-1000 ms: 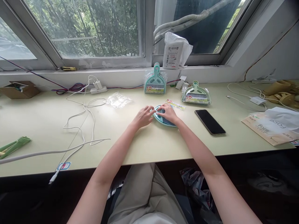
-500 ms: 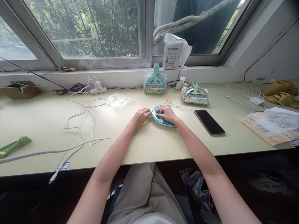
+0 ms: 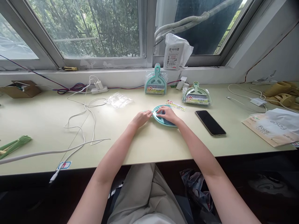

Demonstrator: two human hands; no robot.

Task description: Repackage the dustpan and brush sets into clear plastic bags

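L hand [image 3: 141, 118] closed round the handle end of a teal dustpan set [image 3: 161, 121], fingers & thumb pinching it; R hand [image 3: 168, 114] over the body, thumb & fingers apart, fingertips down on the pan near the base of the handle, but can't tell if it's actually gripping or just resting, as the hand hides the contact. Set lies flat on the desk [image 3: 136, 147] in front of the person, handle to the L, wide end to the R, grey-blue bristles showing btwn R hand & near rim. Step in hand, prob.: working the set w/ both hands, L on handle, R on body. Next move prob. calls for a firm L hold on the handle & R fingers getting a proper purchase on whichever part is to shift, w/o flexing the thin rim. Printed strip [image 3: 176, 105] just beyond the set, clear wrapper [image 3: 119, 100] off to the L, phone [image 3: 210, 123] to the R; two wrapped sets further back, one upright [image 3: 155, 83], one leaning back [image 3: 196, 95], both well clear of the hands
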